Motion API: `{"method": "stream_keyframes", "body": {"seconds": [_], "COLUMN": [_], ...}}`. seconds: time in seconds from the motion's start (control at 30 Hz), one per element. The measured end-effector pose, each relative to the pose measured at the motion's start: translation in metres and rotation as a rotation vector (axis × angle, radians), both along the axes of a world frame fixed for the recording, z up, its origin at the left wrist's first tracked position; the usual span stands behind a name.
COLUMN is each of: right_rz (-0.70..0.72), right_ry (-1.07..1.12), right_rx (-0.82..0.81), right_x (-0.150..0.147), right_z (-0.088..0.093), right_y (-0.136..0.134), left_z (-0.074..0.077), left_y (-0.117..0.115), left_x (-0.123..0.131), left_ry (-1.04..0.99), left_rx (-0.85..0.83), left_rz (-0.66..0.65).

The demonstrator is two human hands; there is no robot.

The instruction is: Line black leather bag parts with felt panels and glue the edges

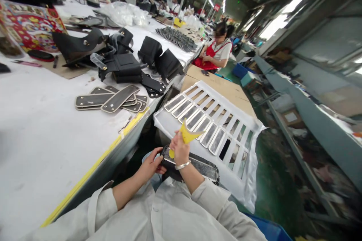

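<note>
My left hand [154, 163] grips the left end of a long black leather piece [203, 165], fingers wrapped over its edge. This piece lies across my lap, with a grey shiny inner face and gathered edging round its right end. In my closed right hand [180, 150] is a yellow tool [190, 134] with a flared, forked upper end. Its rounded lower end touches or hovers just over the black piece; I cannot tell which. Just beyond my hands, a white slotted sheet [240, 150] carries a row of grey, white-edged rounded panels [195, 120].
The white table [56, 150] at left has a yellow-taped edge. Stacked dark straps with studs [120, 98], black leather bag parts [121, 67] and curved dark pieces [177, 39] lie on it. A co-worker in a red apron [210, 54] sits ahead. A blue bin [268, 229] stands at lower right.
</note>
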State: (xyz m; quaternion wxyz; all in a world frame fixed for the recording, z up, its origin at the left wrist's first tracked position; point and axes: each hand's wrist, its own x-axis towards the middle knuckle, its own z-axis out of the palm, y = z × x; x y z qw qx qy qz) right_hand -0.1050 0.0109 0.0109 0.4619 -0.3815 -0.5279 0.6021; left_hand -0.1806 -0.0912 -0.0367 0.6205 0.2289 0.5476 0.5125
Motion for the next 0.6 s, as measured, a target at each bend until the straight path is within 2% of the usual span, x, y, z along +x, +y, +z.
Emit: {"method": "stream_keyframes", "body": {"seconds": [0.1,0.23,0.4,0.5,0.6], "right_rz": [-0.125,-0.232,-0.425,-0.566,-0.612], "right_ry": [0.148,0.273,0.309,0.335,0.349], "right_rx": [-0.063,-0.143,-0.090,-0.076,-0.122], "right_x": [0.031,0.089,0.171,0.211,0.230], "right_z": [0.013,0.026,0.034,0.031,0.023], "right_y": [0.024,0.034,0.040,0.043,0.041], "left_z": [-0.005,-0.009,-0.004,-0.002,-0.002], "left_y": [0.008,0.029,0.044,0.044,0.046], "left_x": [-0.007,-0.019,-0.020,-0.015,-0.014], "left_ry": [0.215,0.480,0.399,0.350,0.345], "left_rx": [0.031,0.134,0.073,0.005,-0.049], "left_rz": [-0.043,-0.055,-0.169,-0.120,-0.108]}}
